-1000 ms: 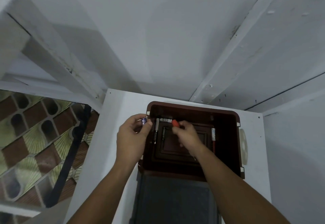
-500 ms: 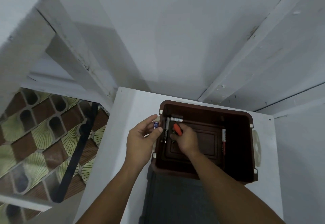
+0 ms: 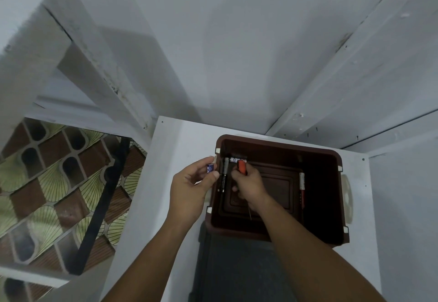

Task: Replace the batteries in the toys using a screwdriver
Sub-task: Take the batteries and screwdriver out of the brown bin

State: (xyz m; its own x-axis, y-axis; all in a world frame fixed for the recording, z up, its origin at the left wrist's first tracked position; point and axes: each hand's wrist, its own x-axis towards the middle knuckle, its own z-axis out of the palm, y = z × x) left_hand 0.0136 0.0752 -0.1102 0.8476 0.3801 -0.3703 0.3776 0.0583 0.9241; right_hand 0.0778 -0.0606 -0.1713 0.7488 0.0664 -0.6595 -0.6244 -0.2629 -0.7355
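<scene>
Nearest, a dark grey panel (image 3: 237,268) lies against the near edge of a brown plastic box (image 3: 279,146) on a white table (image 3: 180,140). The left hand (image 3: 192,190), just outside the box's left wall, pinches a small blue-labelled battery (image 3: 210,167) between thumb and fingers. The right hand (image 3: 248,185), inside the box, is curled round a screwdriver (image 3: 241,166). Its orange handle pokes toward the far wall and a thin metal shaft shows under the wrist. Black and silver loose batteries (image 3: 223,180) lie along the left wall. A white-and-red pair (image 3: 301,180) lies by the right wall.
</scene>
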